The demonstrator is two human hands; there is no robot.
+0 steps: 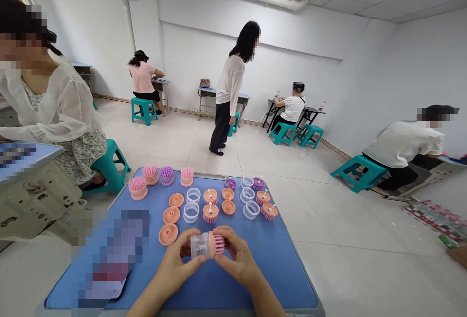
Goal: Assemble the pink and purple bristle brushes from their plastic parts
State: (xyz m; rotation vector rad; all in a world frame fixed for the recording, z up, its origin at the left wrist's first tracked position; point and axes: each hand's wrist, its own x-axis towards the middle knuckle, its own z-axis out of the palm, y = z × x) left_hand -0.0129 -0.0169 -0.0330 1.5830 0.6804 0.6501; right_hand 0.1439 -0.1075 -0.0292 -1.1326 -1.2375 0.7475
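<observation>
Near the middle of the blue desk, a clear plastic cup piece (199,245) lies sideways against an orange brush head with pink bristles (219,244). My left hand (178,256) is closed around the clear part. Fingers of my right hand (235,253) grip the bristled end. Just left of my hands are orange discs (168,234). Behind them stand clear rings (191,212) and upturned orange pieces with pink bristles (210,213). More clear rings (251,209) and bristled pieces (269,210) are at the right. Several round brushes (138,188) stand at the back left.
The blue desk (284,278) has a raised back edge. A partly blurred flat object (116,258) lies at its left. A person (47,98) sits close by on the left. Others sit farther off, and one person (230,83) stands beyond the desk.
</observation>
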